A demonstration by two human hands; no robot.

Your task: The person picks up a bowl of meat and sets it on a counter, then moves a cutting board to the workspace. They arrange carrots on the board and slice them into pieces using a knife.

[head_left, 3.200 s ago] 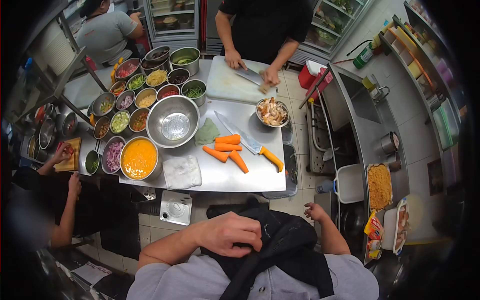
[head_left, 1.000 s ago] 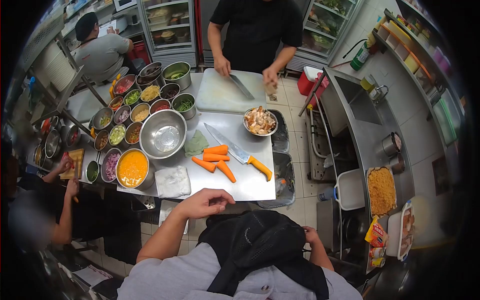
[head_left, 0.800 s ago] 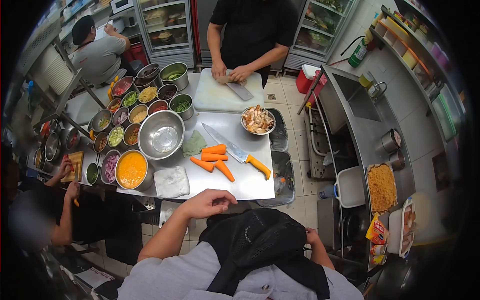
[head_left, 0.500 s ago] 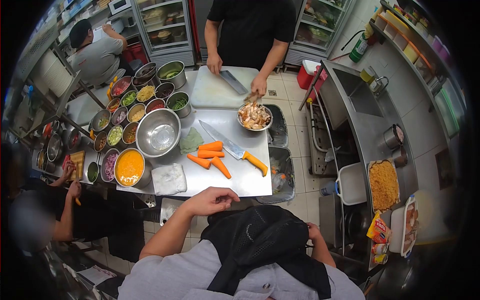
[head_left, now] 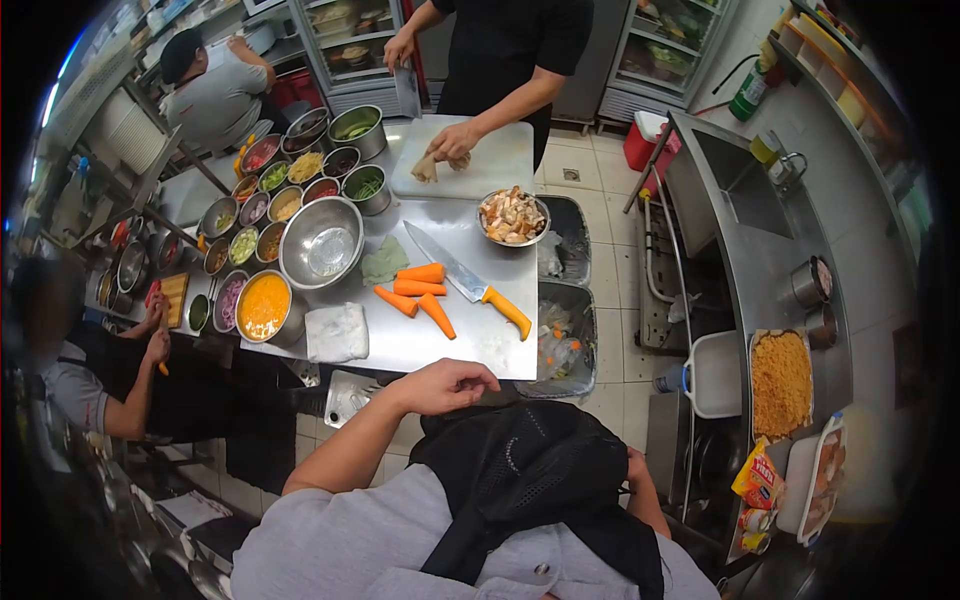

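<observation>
My left hand [head_left: 452,386] hovers at the table's front edge, empty, its fingers loosely bent and apart. My right hand [head_left: 636,466] is by my side at the black apron [head_left: 510,470], its fingers mostly hidden. Nearest to my left hand on the steel table [head_left: 430,348] are several peeled carrots [head_left: 437,316] and a large knife with a yellow handle [head_left: 508,313]. Left of them rest a folded white cloth [head_left: 337,332] and a green cloth [head_left: 384,262]. Beyond the knife is a metal bowl of chopped, browned pieces [head_left: 514,217].
Across the table a person in black holds a cleaver [head_left: 407,92] and a brownish cloth [head_left: 438,166] over a white cutting board [head_left: 505,160]. Metal bowls [head_left: 322,243] and pots crowd the left. Lined bins [head_left: 566,340] stand at the table's right end. Another person cuts at left.
The person opposite has lifted the cleaver off the board and moved the cloth leftward over it. My left hand has shifted slightly right and up in view; the whole view has tilted a little.
</observation>
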